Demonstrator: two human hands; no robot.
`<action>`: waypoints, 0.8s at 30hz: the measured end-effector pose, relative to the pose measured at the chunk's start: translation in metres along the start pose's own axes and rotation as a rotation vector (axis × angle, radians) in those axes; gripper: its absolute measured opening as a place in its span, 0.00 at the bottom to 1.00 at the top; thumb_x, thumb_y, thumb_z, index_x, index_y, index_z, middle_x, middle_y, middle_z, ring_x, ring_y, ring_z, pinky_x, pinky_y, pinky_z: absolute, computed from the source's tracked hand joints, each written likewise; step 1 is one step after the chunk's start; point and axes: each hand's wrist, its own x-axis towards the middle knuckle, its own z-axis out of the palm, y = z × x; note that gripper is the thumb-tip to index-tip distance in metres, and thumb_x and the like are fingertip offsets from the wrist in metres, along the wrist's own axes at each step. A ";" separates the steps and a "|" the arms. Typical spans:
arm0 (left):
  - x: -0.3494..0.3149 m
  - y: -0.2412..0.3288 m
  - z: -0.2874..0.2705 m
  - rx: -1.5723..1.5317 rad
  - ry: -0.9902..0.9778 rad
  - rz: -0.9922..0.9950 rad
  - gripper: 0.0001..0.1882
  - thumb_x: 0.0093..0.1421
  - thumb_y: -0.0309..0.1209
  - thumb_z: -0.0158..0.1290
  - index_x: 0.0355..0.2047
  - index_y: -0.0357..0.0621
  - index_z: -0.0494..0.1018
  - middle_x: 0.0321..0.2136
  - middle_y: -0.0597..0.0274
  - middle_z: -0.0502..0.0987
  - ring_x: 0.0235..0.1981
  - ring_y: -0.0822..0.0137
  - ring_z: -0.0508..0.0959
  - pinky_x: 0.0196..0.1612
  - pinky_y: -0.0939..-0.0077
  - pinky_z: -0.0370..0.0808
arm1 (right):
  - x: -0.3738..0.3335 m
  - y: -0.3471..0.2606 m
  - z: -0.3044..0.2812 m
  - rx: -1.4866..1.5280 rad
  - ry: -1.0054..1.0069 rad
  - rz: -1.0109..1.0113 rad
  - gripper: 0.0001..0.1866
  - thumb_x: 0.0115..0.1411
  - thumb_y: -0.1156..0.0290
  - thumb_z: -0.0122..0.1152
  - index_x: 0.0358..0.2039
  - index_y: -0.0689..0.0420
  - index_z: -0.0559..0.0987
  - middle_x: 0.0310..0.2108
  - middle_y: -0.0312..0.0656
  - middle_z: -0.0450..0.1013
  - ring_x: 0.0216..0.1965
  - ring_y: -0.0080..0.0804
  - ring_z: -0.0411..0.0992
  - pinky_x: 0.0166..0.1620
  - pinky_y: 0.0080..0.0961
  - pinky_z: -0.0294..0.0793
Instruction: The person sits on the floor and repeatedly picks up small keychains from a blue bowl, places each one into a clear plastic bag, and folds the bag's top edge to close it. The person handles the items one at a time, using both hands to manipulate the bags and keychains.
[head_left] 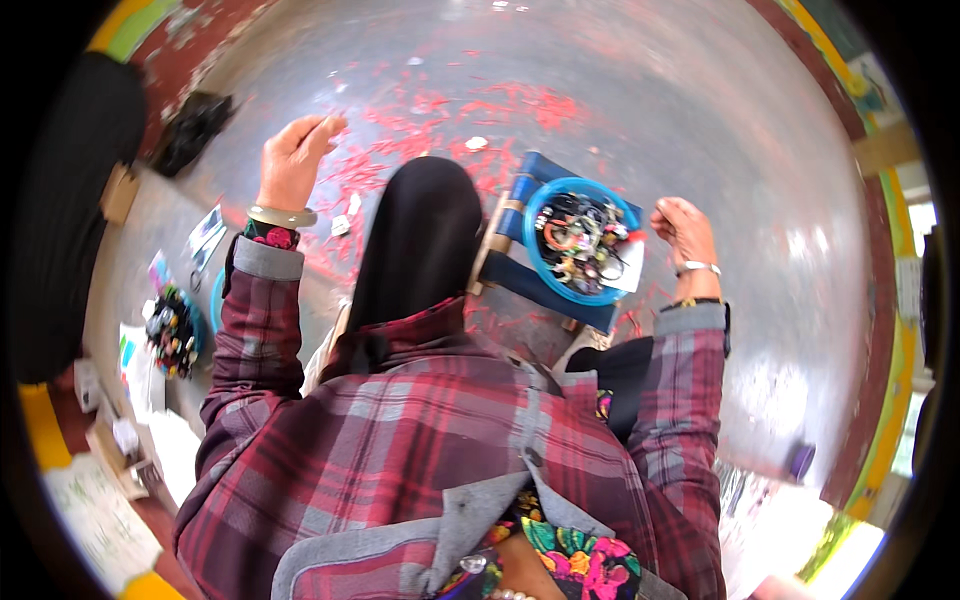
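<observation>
My left hand (293, 160) is raised at the left above the floor, its fingers pinched together; whatever they hold, if anything, is too small to make out. Off the right side of a round blue basin (536, 266) is my right hand (685, 235), its fingers curled in with the tips together, and I cannot tell what is between them. The basin is filled with a jumble of small coloured and dark pieces (580, 235), with a white piece of card or paper (628, 268) at its right edge. Beneath it stands a low stool (522, 278) with dark blue fabric and a wooden frame.
My black-covered leg (420, 240) lies between my left hand and the stool. Red scraps (520, 105) litter the grey floor (770, 150). At left are a container of dark small pieces (173, 335), papers (207, 235) and a black bag (193, 132). A purple object (801, 460) sits lower right.
</observation>
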 end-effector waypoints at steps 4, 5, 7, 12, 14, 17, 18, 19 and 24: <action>0.008 0.086 0.098 -0.414 -0.287 0.123 0.11 0.60 0.30 0.46 0.38 0.35 0.73 0.35 0.56 0.77 0.37 0.68 0.76 0.39 0.77 0.71 | 0.008 0.010 -0.030 -0.128 0.083 0.081 0.08 0.51 0.67 0.57 0.28 0.58 0.77 0.21 0.36 0.73 0.22 0.20 0.70 0.26 0.16 0.68; 0.008 0.100 0.121 -0.498 -0.357 0.141 0.11 0.60 0.30 0.46 0.38 0.35 0.73 0.35 0.55 0.77 0.38 0.68 0.76 0.40 0.76 0.71 | 0.010 0.013 -0.039 -0.182 0.105 0.109 0.08 0.51 0.67 0.57 0.27 0.58 0.77 0.21 0.36 0.74 0.21 0.21 0.71 0.25 0.16 0.67; 0.008 0.118 0.164 -0.601 -0.456 0.111 0.11 0.60 0.29 0.46 0.36 0.35 0.74 0.34 0.56 0.77 0.36 0.69 0.75 0.39 0.77 0.70 | 0.014 0.030 -0.058 -0.399 0.064 0.211 0.08 0.50 0.66 0.58 0.26 0.58 0.76 0.19 0.36 0.73 0.20 0.19 0.70 0.22 0.14 0.66; 0.011 0.078 0.239 -0.369 -0.530 -0.004 0.11 0.60 0.31 0.47 0.34 0.35 0.75 0.31 0.60 0.77 0.33 0.72 0.74 0.37 0.78 0.70 | 0.024 0.064 -0.045 -0.777 -0.146 0.320 0.12 0.47 0.62 0.61 0.22 0.60 0.77 0.18 0.37 0.73 0.18 0.23 0.71 0.20 0.19 0.68; 0.008 0.039 0.258 -0.186 -0.507 -0.140 0.12 0.59 0.32 0.47 0.34 0.36 0.75 0.30 0.61 0.77 0.32 0.74 0.74 0.36 0.79 0.71 | 0.025 0.070 -0.033 -0.896 -0.161 0.297 0.14 0.47 0.61 0.62 0.22 0.60 0.77 0.18 0.39 0.74 0.18 0.25 0.72 0.22 0.22 0.70; 0.004 0.067 0.263 -0.331 -0.610 -0.175 0.12 0.58 0.32 0.48 0.32 0.36 0.75 0.29 0.62 0.77 0.29 0.74 0.74 0.34 0.80 0.71 | 0.029 0.090 -0.033 -1.110 -0.138 0.236 0.14 0.46 0.60 0.61 0.22 0.61 0.78 0.18 0.41 0.74 0.19 0.27 0.73 0.25 0.25 0.72; 0.004 0.067 0.263 -0.315 -0.603 -0.150 0.11 0.58 0.32 0.48 0.32 0.36 0.75 0.28 0.62 0.77 0.29 0.74 0.74 0.34 0.81 0.71 | 0.032 0.094 -0.033 -1.190 -0.128 0.200 0.14 0.46 0.60 0.61 0.23 0.61 0.78 0.18 0.42 0.74 0.20 0.28 0.74 0.25 0.25 0.72; 0.003 0.066 0.263 -0.300 -0.595 -0.125 0.11 0.58 0.32 0.48 0.32 0.36 0.75 0.28 0.62 0.77 0.28 0.74 0.74 0.33 0.81 0.71 | 0.037 0.097 -0.033 -1.235 -0.121 0.162 0.14 0.46 0.60 0.61 0.23 0.60 0.79 0.18 0.42 0.74 0.20 0.29 0.74 0.26 0.26 0.73; 0.001 0.069 0.259 -0.283 -0.588 -0.117 0.11 0.59 0.32 0.48 0.31 0.35 0.75 0.28 0.62 0.76 0.28 0.74 0.74 0.33 0.81 0.72 | 0.039 0.092 -0.028 -1.343 -0.119 0.020 0.11 0.45 0.63 0.59 0.21 0.58 0.79 0.18 0.43 0.75 0.20 0.31 0.74 0.28 0.28 0.73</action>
